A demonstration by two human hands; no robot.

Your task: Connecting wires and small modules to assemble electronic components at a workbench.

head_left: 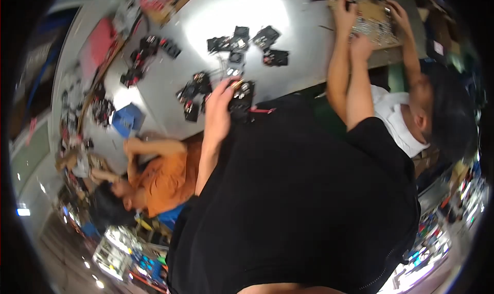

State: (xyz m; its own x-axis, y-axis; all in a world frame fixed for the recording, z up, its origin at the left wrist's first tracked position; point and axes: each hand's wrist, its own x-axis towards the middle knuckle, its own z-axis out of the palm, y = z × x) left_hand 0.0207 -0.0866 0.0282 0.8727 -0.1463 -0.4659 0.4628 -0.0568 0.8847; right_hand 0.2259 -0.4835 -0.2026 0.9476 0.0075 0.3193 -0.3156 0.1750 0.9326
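My left hand (220,107) grips a small black cooling fan (242,96) at the near edge of the grey table (303,52); a red wire (263,110) trails from the fan over my black shirt. My right hand (360,47) reaches up to the near edge of a flat cardboard tray (371,20) that holds small parts. Its fingers look curled, and whether they hold anything is hidden. A co-worker in a white shirt (396,120) on my right has both hands on the same tray.
Several more black fans (242,40) lie scattered on the table, with another cluster (146,52) at the left. A blue box (128,119) sits near the table edge. A person in an orange shirt (165,178) leans at the left. Cluttered benches lie beyond.
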